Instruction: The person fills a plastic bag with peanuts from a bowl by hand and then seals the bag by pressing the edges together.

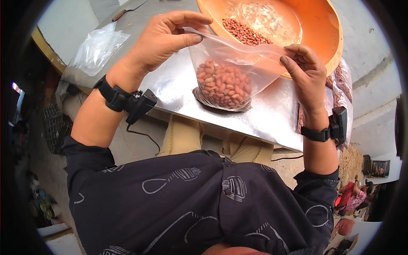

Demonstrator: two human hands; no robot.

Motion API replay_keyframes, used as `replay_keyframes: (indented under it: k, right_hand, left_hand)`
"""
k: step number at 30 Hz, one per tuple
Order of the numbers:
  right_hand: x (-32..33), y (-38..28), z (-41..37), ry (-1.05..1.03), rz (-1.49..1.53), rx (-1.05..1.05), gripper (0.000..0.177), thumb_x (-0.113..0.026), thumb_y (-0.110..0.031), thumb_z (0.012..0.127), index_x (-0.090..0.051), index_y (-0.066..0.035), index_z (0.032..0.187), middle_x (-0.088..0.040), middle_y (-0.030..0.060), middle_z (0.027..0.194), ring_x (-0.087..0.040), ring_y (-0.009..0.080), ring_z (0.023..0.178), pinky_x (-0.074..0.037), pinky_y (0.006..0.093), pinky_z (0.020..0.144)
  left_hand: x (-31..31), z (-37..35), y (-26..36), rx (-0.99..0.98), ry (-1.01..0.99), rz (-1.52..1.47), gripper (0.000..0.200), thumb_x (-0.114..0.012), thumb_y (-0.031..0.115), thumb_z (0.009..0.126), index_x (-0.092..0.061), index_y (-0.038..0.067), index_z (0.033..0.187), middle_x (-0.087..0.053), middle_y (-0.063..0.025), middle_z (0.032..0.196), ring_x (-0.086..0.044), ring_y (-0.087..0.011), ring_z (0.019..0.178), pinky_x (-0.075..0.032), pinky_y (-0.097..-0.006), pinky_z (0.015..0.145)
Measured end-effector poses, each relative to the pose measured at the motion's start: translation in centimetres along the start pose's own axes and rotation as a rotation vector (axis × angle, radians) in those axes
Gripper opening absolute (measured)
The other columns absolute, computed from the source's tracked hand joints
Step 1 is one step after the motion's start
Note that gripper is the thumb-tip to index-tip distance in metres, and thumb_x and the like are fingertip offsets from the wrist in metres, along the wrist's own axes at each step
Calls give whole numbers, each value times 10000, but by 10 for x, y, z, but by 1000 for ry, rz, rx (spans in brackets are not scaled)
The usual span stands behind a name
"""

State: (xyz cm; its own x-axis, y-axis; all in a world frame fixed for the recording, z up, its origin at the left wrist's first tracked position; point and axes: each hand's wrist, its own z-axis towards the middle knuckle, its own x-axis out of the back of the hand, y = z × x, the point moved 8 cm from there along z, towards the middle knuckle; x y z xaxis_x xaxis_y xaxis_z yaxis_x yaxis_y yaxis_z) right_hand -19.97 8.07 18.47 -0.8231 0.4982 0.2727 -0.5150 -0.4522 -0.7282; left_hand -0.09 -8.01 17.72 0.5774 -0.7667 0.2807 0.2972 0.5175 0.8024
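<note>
A clear plastic bag (259, 63) stands on the metal tabletop, its lower part filled with red-skinned peanuts (223, 83). Its top edge is stretched sideways between my two hands. My left hand (165, 38) has the upper left corner between thumb and fingers. At the upper right corner, my right hand (307, 70) pinches the plastic between thumb and forefinger. Just behind the bag is a large orange basin (323, 29), with loose peanuts and a crumpled clear plastic piece (263, 21) inside it.
Empty clear bags (100, 46) lie on the metal table (170, 85) at the left. A knife-like tool with a wooden handle (120, 15) rests at the back. Filled peanut bags (342, 85) sit at the right edge. Another person (352, 197) is far off at lower right.
</note>
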Motion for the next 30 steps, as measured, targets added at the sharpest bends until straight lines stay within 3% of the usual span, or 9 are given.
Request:
replay_keyframes:
  k: [6,12,20,23,30]
  right_hand:
    - [-3,-4,-2,15,36,35,270,-659,-11,792,-562,30,1039,-608,39,920,-565,82,814,-460,198,757]
    - [-3,-3,-5,18,42,4,288,-666,-1,781,-560,29,1047,-606,39,933,-558,80,823,-455,198,760]
    - [-8,-2,-10,82,190,-56,311,-669,7,772,-555,25,1060,-609,42,945,-561,93,856,-452,215,790]
    - [-9,16,-14,58,318,-179,241,-660,-28,792,-580,14,1016,-617,37,909,-565,93,834,-451,217,773]
    - [-9,25,-19,87,364,-185,106,-640,-82,826,-616,1,885,-619,20,818,-549,78,761,-437,208,712]
  left_hand:
    - [-9,1,8,18,-28,-1,352,-662,56,784,-592,63,1129,-593,-37,997,-560,-89,904,-477,-223,801]
    - [-9,0,8,29,-2,61,356,-687,72,769,-604,75,1115,-599,-26,954,-568,-80,872,-490,-218,764]
    - [-12,-1,12,8,-6,131,164,-669,48,780,-646,4,937,-600,-18,883,-552,-88,820,-473,-225,744]
    - [-11,-2,10,17,-9,176,104,-658,52,792,-636,-12,872,-589,-13,847,-539,-87,800,-457,-231,733]
    - [-8,1,2,95,-14,155,127,-627,122,830,-632,6,881,-585,-7,824,-528,-97,807,-423,-249,745]
